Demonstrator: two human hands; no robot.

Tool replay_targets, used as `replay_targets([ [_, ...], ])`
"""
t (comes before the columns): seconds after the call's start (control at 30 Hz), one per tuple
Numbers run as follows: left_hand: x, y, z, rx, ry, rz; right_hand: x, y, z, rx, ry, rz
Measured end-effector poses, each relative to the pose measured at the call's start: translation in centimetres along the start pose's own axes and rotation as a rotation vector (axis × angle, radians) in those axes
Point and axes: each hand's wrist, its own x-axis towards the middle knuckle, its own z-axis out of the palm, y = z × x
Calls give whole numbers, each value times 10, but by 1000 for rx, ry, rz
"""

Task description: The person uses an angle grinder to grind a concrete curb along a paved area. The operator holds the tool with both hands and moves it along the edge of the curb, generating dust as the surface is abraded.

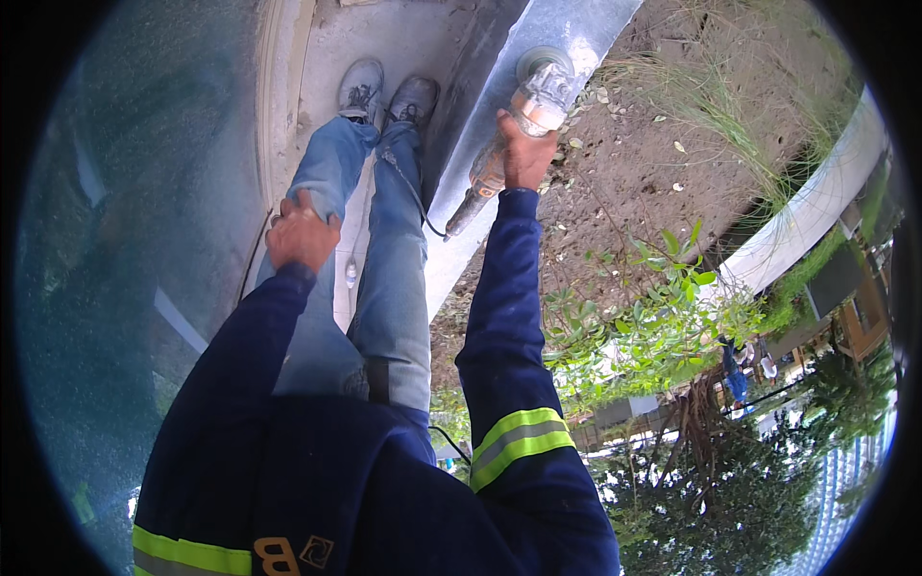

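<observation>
My right hand (527, 154) is closed round the body of an orange and grey angle grinder (487, 170), whose dusty metal head points away from me. Its round disc (545, 63) lies at or just over the pale top of a low wall (477, 125). Whether the disc touches the surface or spins, I cannot tell. From the grinder's rear end a dark cord (413, 192) runs toward my legs. My left hand (303, 237) rests on my left leg near the knee, fingers apart on the blue jeans (331, 173), holding no tool.
My shoes (361, 88) stand on a narrow paved strip between the wall and a large glass pane (144, 240) on the left. A small bottle (351, 273) is on the floor between my legs. Right of the wall lie bare soil (624, 173), grass and a leafy shrub (663, 307).
</observation>
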Motion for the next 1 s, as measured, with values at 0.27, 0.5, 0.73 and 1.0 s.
replay_targets([
  [0.27,0,-1,3,45,37,26,5,-15,19,-98,21,18],
  [0.5,2,-3,-3,76,26,58,-1,8,-13,-20,159,66],
  [0.73,7,6,-15,70,-52,53,-25,16,-4,-137,152,178],
  [1.0,11,14,-23,124,-109,52,3,-38,27,-343,-26,193],
])
